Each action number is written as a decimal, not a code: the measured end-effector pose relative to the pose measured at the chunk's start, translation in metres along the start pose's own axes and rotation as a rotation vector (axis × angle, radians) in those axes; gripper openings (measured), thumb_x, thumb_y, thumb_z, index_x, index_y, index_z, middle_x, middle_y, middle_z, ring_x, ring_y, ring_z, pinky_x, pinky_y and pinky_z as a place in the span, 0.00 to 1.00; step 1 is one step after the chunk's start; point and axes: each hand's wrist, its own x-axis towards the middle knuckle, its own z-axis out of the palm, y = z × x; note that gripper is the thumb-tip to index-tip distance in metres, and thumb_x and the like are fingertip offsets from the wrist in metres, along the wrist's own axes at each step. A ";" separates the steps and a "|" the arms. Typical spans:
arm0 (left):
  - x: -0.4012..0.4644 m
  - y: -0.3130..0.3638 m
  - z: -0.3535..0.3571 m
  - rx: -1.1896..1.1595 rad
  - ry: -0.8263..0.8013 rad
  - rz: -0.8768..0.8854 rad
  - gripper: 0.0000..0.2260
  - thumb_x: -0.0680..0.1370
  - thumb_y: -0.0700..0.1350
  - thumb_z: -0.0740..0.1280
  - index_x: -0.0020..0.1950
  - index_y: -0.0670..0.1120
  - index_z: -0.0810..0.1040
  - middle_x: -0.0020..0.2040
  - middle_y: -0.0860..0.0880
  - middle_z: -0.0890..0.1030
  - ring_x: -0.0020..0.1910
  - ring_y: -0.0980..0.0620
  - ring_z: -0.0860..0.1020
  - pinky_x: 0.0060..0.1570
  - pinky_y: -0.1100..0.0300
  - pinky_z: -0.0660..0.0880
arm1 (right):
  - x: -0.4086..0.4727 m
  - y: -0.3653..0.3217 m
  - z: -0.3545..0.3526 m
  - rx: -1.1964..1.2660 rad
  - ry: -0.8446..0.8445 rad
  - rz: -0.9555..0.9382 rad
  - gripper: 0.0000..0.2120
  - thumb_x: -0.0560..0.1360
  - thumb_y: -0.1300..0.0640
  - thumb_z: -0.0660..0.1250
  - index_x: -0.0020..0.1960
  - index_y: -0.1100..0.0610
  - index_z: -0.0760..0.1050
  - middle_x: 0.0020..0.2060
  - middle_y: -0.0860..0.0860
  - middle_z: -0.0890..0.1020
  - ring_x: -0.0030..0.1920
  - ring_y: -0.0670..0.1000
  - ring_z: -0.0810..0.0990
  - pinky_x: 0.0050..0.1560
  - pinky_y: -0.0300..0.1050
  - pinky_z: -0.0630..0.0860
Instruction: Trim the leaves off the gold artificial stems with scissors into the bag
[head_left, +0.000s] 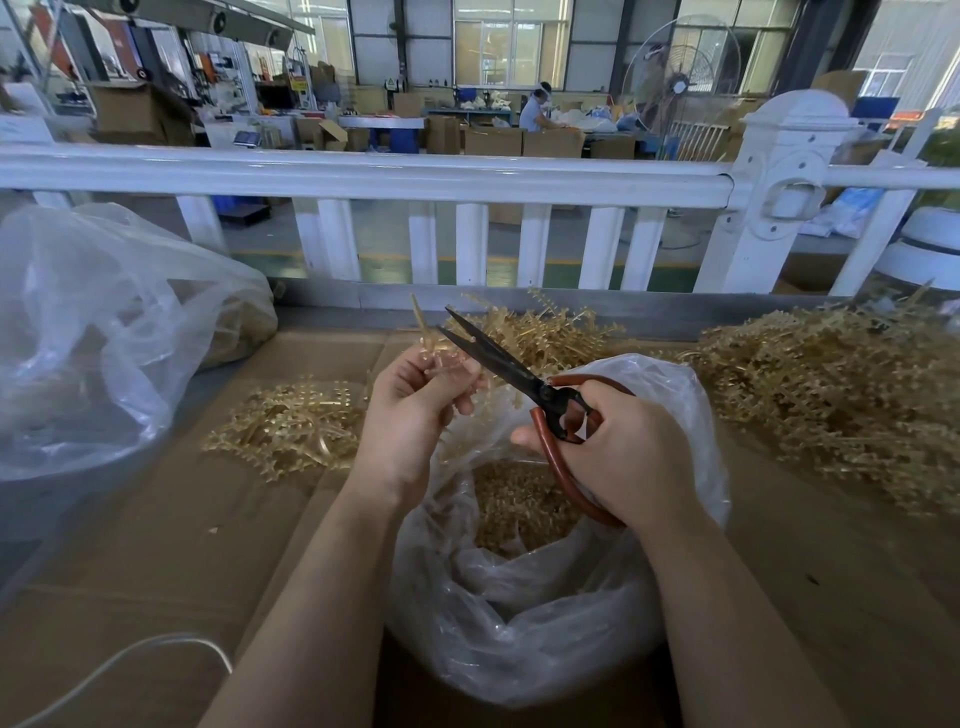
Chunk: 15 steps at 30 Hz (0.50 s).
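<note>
The left hand (415, 400) pinches a gold stem (423, 332) between curled fingers, its tip poking up toward the far side, above the near-left rim of the open clear bag (545, 623). The right hand (618, 457) is wrapped round the red-brown handles of the scissors (498, 358), whose 2 dark blades stand slightly apart and point far-left, with the tips just beside the stem.

What worries me is how close those blade tips sit to the left fingers; if the cut lands low on the stem, a fingertip could get nipped. The stem also hangs over the bag's edge rather than over its middle, so I would guess some snipped leaves could fall onto the cardboard (182, 519) and not onto the gold trimmings already in the bag. The bag's plastic mouth bunches up right under the right hand, and a careless closing stroke might catch and slit it.

A small heap of stems (291, 431) lies left of the bag, another sits at the far side behind the scissors, and a far larger heap (831, 395) is on the right. A second clear bag (104, 332) slumps at the far left.
</note>
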 end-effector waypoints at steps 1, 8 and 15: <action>0.000 0.000 0.000 -0.006 -0.002 0.005 0.07 0.77 0.34 0.67 0.40 0.43 0.78 0.34 0.48 0.80 0.29 0.56 0.71 0.32 0.68 0.70 | 0.000 0.000 0.000 -0.004 0.007 0.004 0.32 0.63 0.20 0.58 0.49 0.43 0.80 0.36 0.33 0.76 0.37 0.32 0.74 0.39 0.24 0.65; 0.001 0.000 -0.002 0.073 0.016 -0.086 0.06 0.77 0.35 0.68 0.41 0.43 0.78 0.33 0.50 0.81 0.27 0.57 0.72 0.29 0.69 0.67 | 0.003 0.007 0.004 -0.089 -0.016 0.056 0.34 0.62 0.17 0.54 0.48 0.42 0.79 0.37 0.32 0.75 0.36 0.30 0.69 0.38 0.25 0.60; 0.003 -0.015 0.003 0.671 0.078 -0.183 0.03 0.74 0.41 0.72 0.43 0.45 0.79 0.39 0.49 0.83 0.39 0.50 0.81 0.41 0.54 0.79 | 0.008 0.017 0.004 -0.233 -0.117 0.160 0.19 0.73 0.32 0.68 0.53 0.44 0.81 0.42 0.40 0.83 0.38 0.41 0.75 0.40 0.34 0.70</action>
